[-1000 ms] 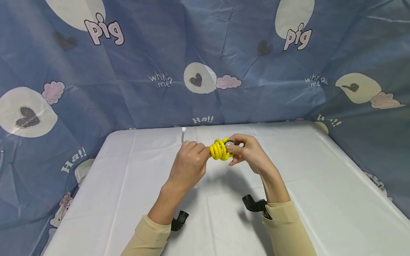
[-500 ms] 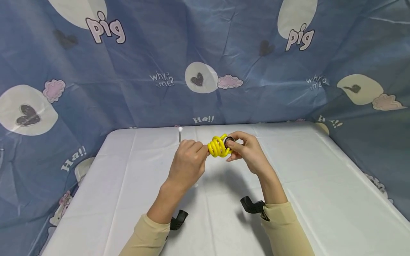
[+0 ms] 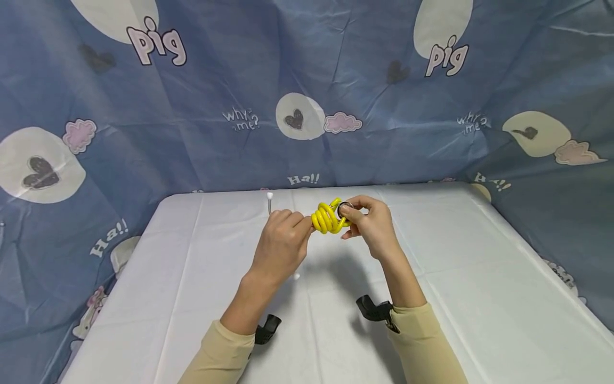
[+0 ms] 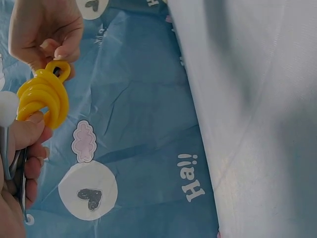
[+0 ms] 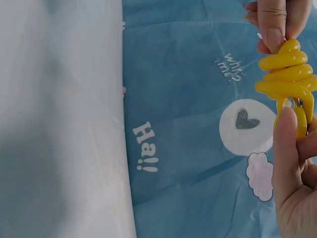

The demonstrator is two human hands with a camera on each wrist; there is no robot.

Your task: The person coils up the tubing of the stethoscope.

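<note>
A glossy yellow coiled cord (image 3: 324, 218), wound in several thick loops, is held above the table between both hands. My left hand (image 3: 280, 242) pinches its left end with thumb and fingers. The same hand's curled fingers hold a thin metal rod (image 4: 6, 156) with a white ball tip (image 3: 269, 196); a second white tip (image 3: 296, 276) shows below that hand. My right hand (image 3: 376, 226) grips the coil's other end, its thumb on a round, dark-centred piece with a shiny metal rim (image 3: 341, 208). In the right wrist view, the right thumb (image 5: 286, 139) covers part of that end.
A white-covered table (image 3: 220, 298) lies under the hands. Behind it and along the sides hangs a blue printed cloth (image 3: 201, 85). A black wrist mount (image 3: 374, 309) sits on the right forearm, another black mount (image 3: 268, 329) on the left.
Both hands and the coil have risen slightly and shifted a little left from a second ago. The rimmed piece has turned under the right thumb, its dark centre now showing.
</note>
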